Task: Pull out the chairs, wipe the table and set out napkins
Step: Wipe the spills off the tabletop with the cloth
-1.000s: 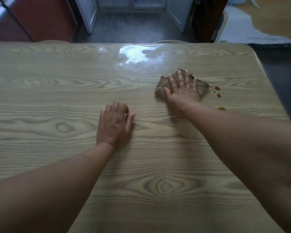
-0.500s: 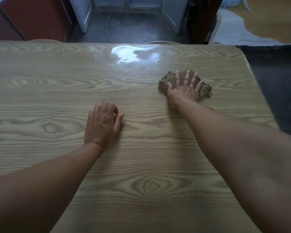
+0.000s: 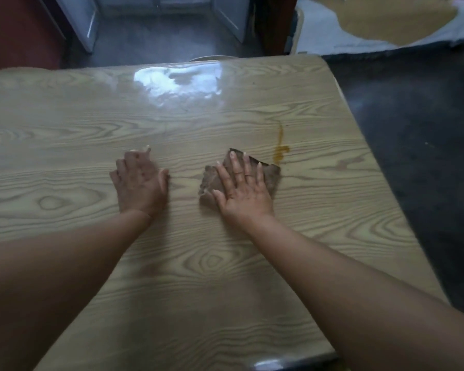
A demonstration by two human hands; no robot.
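Observation:
My right hand [image 3: 243,192] lies flat with spread fingers on a brown cloth [image 3: 272,175] and presses it to the light wooden table [image 3: 172,263]. An orange smear [image 3: 280,145] runs on the wood just beyond the cloth's far right corner. My left hand [image 3: 140,182] rests on the bare table a little to the left of the cloth, its fingers loosely bent and holding nothing.
The table's right edge [image 3: 381,188] drops to a dark floor. A pale chair back [image 3: 212,58] shows just behind the far edge. Beyond it are a grey floor and white doors [image 3: 86,25]. A bright glare [image 3: 177,81] lies on the far tabletop.
My right hand has dragged the cloth toward me and to the left, leaving an orange streak where the drops were. My left hand has stayed in place on the table.

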